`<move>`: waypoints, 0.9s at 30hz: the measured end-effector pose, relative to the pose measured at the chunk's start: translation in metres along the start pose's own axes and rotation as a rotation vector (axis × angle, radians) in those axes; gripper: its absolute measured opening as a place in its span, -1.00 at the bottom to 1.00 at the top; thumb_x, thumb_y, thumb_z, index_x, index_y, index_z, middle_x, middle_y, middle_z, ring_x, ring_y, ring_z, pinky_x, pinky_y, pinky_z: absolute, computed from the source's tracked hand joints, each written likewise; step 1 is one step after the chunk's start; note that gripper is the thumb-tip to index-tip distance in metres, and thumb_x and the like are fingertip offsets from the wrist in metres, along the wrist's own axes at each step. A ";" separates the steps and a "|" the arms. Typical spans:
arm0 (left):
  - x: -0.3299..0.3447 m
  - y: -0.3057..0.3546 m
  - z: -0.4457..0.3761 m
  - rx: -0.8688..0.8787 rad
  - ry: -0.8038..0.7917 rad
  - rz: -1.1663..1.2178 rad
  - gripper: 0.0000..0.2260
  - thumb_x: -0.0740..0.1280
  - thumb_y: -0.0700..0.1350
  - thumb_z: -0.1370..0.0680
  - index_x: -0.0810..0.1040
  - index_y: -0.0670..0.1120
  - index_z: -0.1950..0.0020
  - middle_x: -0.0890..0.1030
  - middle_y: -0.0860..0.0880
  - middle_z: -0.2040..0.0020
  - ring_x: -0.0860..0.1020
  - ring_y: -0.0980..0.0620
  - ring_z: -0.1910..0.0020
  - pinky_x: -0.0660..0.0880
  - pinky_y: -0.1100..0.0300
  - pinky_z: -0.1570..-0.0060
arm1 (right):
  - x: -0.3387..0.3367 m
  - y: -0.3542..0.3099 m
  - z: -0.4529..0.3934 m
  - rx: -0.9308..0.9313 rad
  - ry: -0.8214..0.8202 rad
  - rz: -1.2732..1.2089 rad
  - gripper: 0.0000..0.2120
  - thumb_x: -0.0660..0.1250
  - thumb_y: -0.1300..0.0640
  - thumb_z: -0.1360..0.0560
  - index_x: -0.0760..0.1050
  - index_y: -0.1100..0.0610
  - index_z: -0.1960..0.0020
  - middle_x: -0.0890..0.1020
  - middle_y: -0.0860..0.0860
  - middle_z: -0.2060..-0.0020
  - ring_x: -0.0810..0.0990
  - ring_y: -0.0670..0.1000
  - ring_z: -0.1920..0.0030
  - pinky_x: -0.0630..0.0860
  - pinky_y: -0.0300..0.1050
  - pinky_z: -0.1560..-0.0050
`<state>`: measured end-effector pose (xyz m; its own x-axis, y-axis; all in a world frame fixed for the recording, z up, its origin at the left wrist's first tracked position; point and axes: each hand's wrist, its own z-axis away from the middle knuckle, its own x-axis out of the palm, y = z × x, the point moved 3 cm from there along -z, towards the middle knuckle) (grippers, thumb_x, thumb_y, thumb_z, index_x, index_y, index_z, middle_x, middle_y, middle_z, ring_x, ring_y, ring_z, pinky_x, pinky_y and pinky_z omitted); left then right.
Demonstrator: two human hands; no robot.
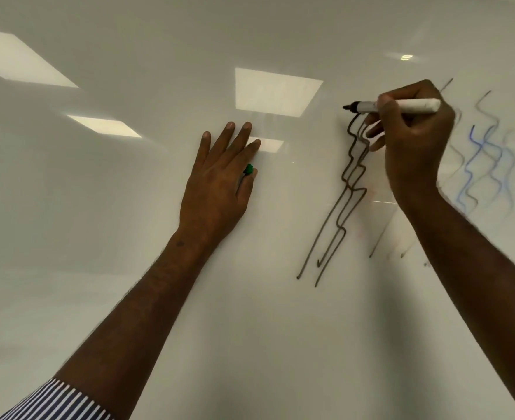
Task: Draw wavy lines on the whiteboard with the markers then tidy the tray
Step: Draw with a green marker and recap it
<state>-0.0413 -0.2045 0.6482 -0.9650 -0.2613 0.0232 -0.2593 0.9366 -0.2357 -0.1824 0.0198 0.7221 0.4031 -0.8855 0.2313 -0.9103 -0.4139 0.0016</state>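
- Marker (401, 106) lies nearly level in the right hand (413, 140), fingers and thumb curled round its white barrel; its dark tip points left, at the top of the dark wavy lines (345, 189).
- Left hand (219, 183) presses flat on the whiteboard (128, 207), fingers straight and spread; a small green cap (248, 169) peeks out between thumb and forefinger.
- Dark lines run in three close, kinked strokes down to lower left.
- Blue and grey wavy lines (483, 165), fainter and smoother, sit right of the right hand.
- Whiteboard is glossy, mirroring square ceiling lights (275, 92).
- Striped sleeve (56, 401) cuffs the left arm.
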 end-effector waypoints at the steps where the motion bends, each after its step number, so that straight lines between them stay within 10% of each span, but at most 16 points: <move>1: 0.000 0.000 0.000 0.001 -0.003 -0.002 -0.60 0.21 -0.11 -0.67 0.39 -0.13 -0.51 0.30 -0.10 -0.57 0.20 -0.10 -0.59 0.06 -0.16 -0.57 | 0.005 0.001 0.003 0.024 0.002 0.004 -0.81 0.38 0.11 -0.58 0.52 0.26 -0.04 0.67 0.24 0.14 0.71 0.19 0.21 0.58 -0.17 0.36; 9: 0.000 0.000 0.002 0.010 -0.005 0.000 -0.59 0.19 -0.09 -0.67 0.38 -0.13 -0.52 0.29 -0.10 -0.58 0.19 -0.09 -0.59 0.05 -0.15 -0.58 | 0.011 0.005 0.037 -0.020 -0.149 0.070 -0.88 0.39 0.26 -0.52 0.54 0.28 0.17 0.62 0.16 0.31 0.64 0.21 0.33 0.57 0.17 0.40; 27: -0.011 0.023 0.066 -0.163 0.003 0.191 -0.59 0.20 -0.08 -0.69 0.39 -0.22 -0.50 0.35 -0.16 -0.54 0.22 -0.12 -0.58 0.06 -0.18 -0.57 | -0.002 -0.019 0.231 0.265 -0.459 -0.074 -0.97 0.44 0.31 -0.48 0.64 0.23 0.12 0.66 -0.08 0.24 0.62 0.01 0.29 0.54 -0.07 0.30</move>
<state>-0.0343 -0.1959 0.5781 -0.9972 -0.0753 -0.0040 -0.0748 0.9943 -0.0762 -0.1441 -0.0197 0.4968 0.5192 -0.8286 -0.2094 -0.8467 -0.4654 -0.2578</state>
